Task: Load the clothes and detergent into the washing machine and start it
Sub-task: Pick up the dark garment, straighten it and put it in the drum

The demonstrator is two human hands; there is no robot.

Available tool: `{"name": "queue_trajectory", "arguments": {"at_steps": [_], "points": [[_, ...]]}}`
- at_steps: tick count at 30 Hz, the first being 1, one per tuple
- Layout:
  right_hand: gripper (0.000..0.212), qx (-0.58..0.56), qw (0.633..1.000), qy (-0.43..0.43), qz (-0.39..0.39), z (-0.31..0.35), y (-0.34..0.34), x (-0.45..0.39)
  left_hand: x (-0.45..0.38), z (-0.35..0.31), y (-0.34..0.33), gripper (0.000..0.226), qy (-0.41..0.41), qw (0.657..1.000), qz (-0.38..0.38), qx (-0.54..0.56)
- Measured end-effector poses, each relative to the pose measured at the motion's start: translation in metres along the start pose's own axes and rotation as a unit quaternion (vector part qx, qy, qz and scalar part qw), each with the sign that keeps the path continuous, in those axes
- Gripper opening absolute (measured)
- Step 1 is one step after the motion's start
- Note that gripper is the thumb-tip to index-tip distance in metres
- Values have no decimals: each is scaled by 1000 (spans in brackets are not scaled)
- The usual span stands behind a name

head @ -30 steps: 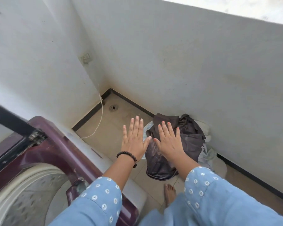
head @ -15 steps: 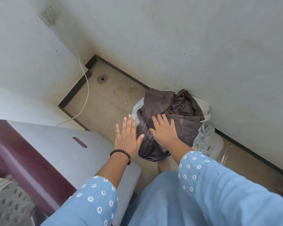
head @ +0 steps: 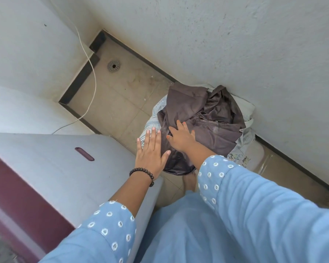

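The step in hand is fetching the clothes (head: 201, 118), a dark heap over pale pieces on the floor by the wall, right of the washer (head: 65, 168). Both hands reach down with fingers straight and spread: the left hand (head: 150, 154) hovers at the heap's near edge, the right hand (head: 181, 137) lies over the dark cloth, gripping nothing. Next, I judge, both must close on the bundle and lift it toward the drum

Brown on pale blue, maroon at the edge

Dark brown cloth (head: 201, 118) tops pale patterned laundry (head: 155, 118); blue sleeves (head: 110, 223) dotted white; black bead bracelet (head: 142, 172); washer (head: 46, 177) grey with maroon trim; beige floor (head: 118, 97).
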State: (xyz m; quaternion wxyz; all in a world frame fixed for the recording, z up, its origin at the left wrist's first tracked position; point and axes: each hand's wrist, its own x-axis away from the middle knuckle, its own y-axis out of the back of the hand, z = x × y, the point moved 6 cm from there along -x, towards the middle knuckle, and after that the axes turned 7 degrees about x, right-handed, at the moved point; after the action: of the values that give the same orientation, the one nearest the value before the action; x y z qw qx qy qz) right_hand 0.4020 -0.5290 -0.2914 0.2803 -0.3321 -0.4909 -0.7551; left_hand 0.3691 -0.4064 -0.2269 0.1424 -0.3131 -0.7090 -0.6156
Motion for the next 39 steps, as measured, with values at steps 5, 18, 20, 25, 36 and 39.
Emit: {"name": "queue_trajectory", "arguments": {"at_steps": [5,18,20,25,36,39], "points": [[51,-41,999,-13,19,4,-1,-8,1,5,-4,89,4,1000,8,8],[28,-534,842,-36,-69,-17,39,50,-8,-1,30,68,116,929,-34,349],[28,-580,813,-15,-37,-16,40,65,-11,-4,43,75,174,856,-62,482],[17,-608,790,65,51,-3,44,110,-11,6,55,119,340,690,-79,634],[67,-549,834,24,-59,-19,72,158,32,-24,124,22,202,622,-124,746],[107,-639,763,81,-47,-6,91,166,52,-48,144,28,103,658,-87,741]]}}
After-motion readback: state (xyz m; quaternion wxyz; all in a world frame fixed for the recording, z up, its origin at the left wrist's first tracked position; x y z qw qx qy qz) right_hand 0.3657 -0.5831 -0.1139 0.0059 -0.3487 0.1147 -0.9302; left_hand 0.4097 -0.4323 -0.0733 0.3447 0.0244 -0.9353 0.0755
